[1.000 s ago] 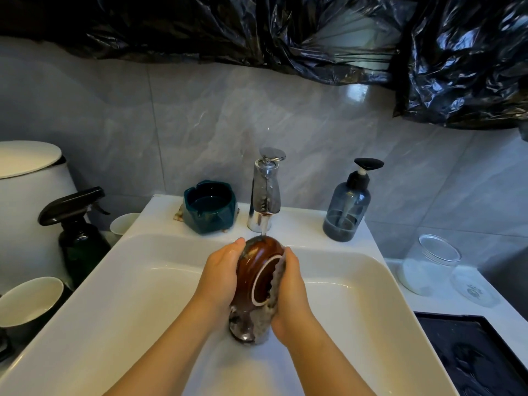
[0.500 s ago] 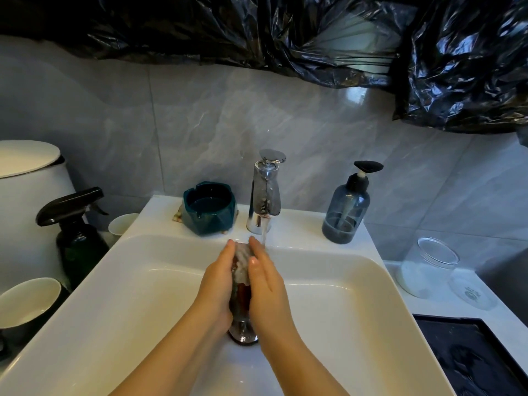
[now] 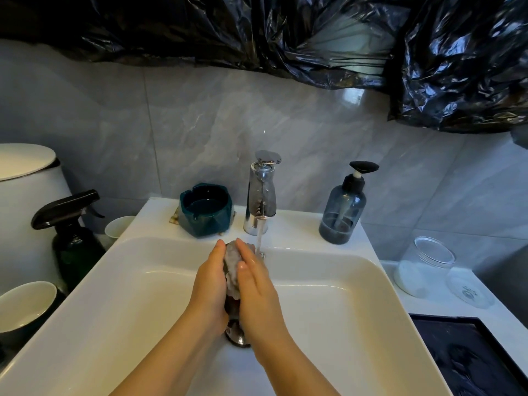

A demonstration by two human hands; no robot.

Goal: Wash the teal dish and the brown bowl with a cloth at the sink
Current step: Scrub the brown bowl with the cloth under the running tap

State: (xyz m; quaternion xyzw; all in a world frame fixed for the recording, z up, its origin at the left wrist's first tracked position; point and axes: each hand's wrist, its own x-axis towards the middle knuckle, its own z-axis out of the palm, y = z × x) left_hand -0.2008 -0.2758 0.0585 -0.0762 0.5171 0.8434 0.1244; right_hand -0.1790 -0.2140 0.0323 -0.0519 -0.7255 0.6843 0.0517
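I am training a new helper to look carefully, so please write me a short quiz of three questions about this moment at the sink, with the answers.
1. True or false: the teal dish lies in the basin of the sink, under the water.
2. Where does the soap pump bottle stand? A) in the basin; B) on the ledge, right of the faucet; C) on the ledge, left of the faucet.
3. Which hand presses the cloth flat against the brown bowl?
Key: 1 false: it stands on the ledge, left of the faucet. 2 B. 3 the right hand; the left hand holds the bowl.
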